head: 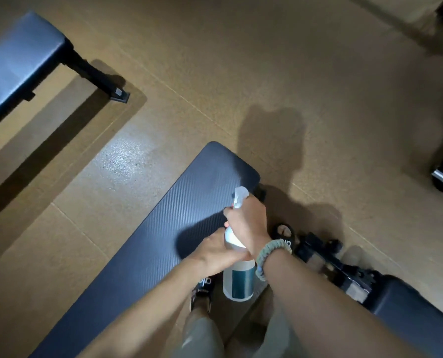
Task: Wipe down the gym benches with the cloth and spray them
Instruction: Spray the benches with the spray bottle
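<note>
Bottle: my right hand (pixel 246 223) grips the spray bottle (pixel 238 275) neck; left hand (pixel 215 250) steadies it.
Handling: light, rigid, slick plastic.
Bench (pixel 163 223): nozzle aims toward 11 o'clock.

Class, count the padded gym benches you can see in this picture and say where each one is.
3: one bench under the hands, one top left, one bottom right. Dark shapes at the right edge may be more.

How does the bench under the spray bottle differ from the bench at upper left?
The near bench has a ribbed, matte pad and lies below both hands; the far bench looks smooth and glossy, untouched, with its black foot showing. The near one fills more of the view. Both pads are dark and long.
</note>
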Demonstrator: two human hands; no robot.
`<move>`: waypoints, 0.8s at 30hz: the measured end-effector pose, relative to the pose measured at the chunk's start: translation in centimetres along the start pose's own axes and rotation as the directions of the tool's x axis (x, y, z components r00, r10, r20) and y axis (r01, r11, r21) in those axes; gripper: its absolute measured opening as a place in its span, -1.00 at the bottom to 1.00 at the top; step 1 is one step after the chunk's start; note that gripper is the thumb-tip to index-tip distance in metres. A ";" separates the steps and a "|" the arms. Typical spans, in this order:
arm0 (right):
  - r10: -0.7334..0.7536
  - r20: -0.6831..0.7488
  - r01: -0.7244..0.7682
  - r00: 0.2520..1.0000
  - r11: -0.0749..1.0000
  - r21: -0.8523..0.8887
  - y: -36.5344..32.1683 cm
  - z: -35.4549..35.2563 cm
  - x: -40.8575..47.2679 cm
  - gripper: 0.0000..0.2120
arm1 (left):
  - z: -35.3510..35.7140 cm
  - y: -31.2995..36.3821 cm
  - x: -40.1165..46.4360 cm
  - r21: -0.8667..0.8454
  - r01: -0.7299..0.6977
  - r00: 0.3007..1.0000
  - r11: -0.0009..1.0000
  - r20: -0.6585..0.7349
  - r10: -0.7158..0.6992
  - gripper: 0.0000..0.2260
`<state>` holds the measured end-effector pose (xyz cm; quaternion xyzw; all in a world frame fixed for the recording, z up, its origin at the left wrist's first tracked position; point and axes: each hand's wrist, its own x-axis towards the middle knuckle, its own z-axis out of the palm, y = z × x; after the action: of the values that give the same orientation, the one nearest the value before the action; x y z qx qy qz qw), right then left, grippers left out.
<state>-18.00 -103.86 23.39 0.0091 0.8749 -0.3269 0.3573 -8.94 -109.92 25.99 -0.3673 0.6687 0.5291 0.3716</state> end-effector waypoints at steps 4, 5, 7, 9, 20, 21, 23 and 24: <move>-0.072 0.036 0.072 0.997 0.997 0.003 -0.5 -3.9 4.8 -0.62 | 0.5 6.2 2.4 0.010 -0.036 0.996 0.999 -0.080 0.036 -0.49; -0.086 0.053 0.085 0.995 0.996 0.010 -0.8 -5.1 6.0 -0.60 | 0.6 7.8 2.9 -0.006 -0.048 0.995 0.999 -0.083 0.047 -0.50; -0.121 0.083 0.122 0.989 0.993 0.002 -1.5 -7.7 8.5 -0.58 | 0.8 11.0 4.1 -0.045 -0.064 0.996 0.997 -0.072 0.061 -0.49; -0.168 0.094 0.173 0.981 0.984 -0.042 -2.6 -10.5 10.9 -0.65 | 0.8 14.2 5.3 -0.079 -0.088 0.992 0.993 -0.098 0.080 -0.51; -0.459 0.152 0.476 0.875 0.873 -0.103 -12.9 -18.5 19.4 -0.79 | -4.4 26.2 8.9 -0.389 -0.255 0.956 0.885 -0.241 0.170 -0.57; -0.481 0.171 0.500 0.860 0.861 -0.089 -14.1 -18.3 20.1 -0.79 | -5.4 26.4 9.4 -0.406 -0.272 0.948 0.872 -0.270 0.170 -0.55; -0.503 0.210 0.529 0.838 0.844 -0.092 -16.6 -17.8 21.7 -0.78 | -7.6 27.1 10.1 -0.437 -0.290 0.935 0.851 -0.318 0.156 -0.53; -0.509 0.231 0.542 0.829 0.834 -0.106 -18.1 -17.5 22.4 -0.76 | -8.8 27.7 10.5 -0.455 -0.299 0.928 0.839 -0.343 0.144 -0.53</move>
<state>-50.09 -112.85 28.78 -0.2944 0.8286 -0.3374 0.3361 -39.12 -114.86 30.17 -0.4447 0.5949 0.6627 0.0954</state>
